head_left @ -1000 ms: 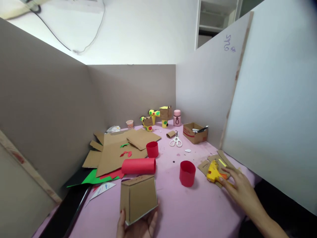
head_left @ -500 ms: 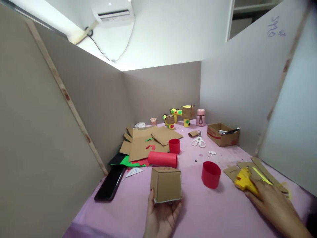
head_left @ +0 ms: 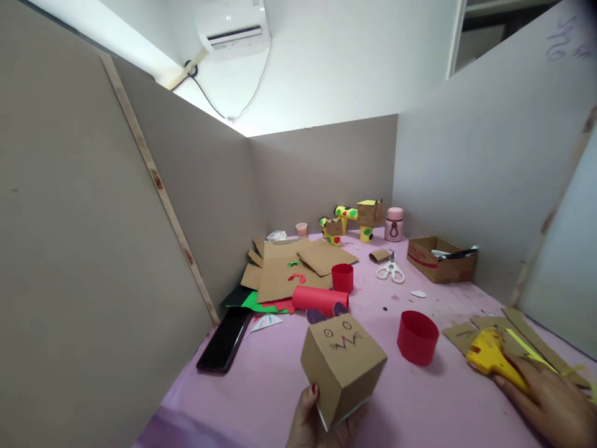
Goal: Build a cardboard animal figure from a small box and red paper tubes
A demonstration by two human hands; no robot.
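Observation:
My left hand [head_left: 321, 414] grips a small cardboard box [head_left: 342, 367] from below, its thumb on the left side. The box is tilted, with a drawn face of eyes, nose and whiskers on its upper side and dark purple ears at its back edge. At the right, my right hand [head_left: 550, 389] is wrapped round a yellow glue gun [head_left: 495, 358] that rests low over cardboard strips [head_left: 466, 336]. Between the two hands stands a red paper ring [head_left: 418, 339]. Behind the box lies a red paper tube [head_left: 321, 300], and a smaller red ring [head_left: 342, 278] is beyond it.
A black phone [head_left: 224, 341] lies at the left near cardboard sheets [head_left: 280, 267]. White scissors [head_left: 390, 272], a cardboard box of tools [head_left: 441, 267] and a pink bottle [head_left: 394, 225] stand farther back. Yellow paper animal figures [head_left: 366, 233] are near the back partition.
My left hand has turned the box, so the drawn face and ears now show instead of a plain side. The glue gun stays in my right hand. The whole view has shifted.

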